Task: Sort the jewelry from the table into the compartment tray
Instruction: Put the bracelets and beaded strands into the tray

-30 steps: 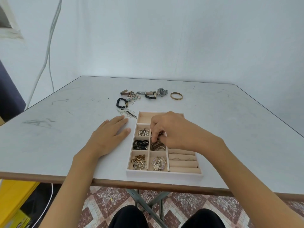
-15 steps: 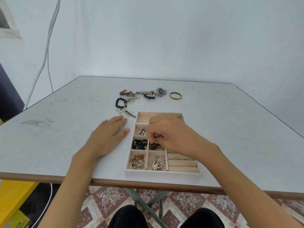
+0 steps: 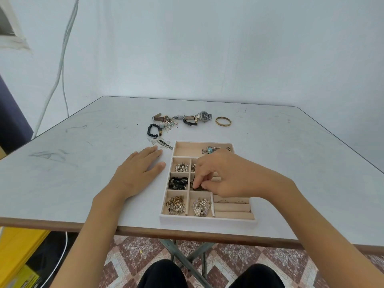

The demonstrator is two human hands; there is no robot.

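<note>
The beige compartment tray [image 3: 207,220] lies near the table's front edge, with several compartments holding pearl, black and gold pieces. My right hand [image 3: 228,175] reaches over it, thumb and forefinger pinched on a dark jewelry piece [image 3: 199,188] down in the middle compartment of the second column. My left hand [image 3: 135,173] rests flat and open on the table, just left of the tray. A blue-beaded bracelet [image 3: 209,150] lies in the long top compartment. Beyond the tray on the table lie a black bead bracelet [image 3: 153,129], a silver leaf piece [image 3: 164,144], watches [image 3: 204,116] and a gold bangle [image 3: 223,121].
The grey table [image 3: 62,173] ends at a brown front edge close to me. A yellow box [image 3: 18,250] sits on the floor at the lower left. White cables [image 3: 60,65] hang down the wall at the back left.
My right hand lifted a small dark piece slightly, then lowered its fingertips into the middle compartment. The blue-beaded bracelet in the top compartment has come into sight. My left hand stayed put.
</note>
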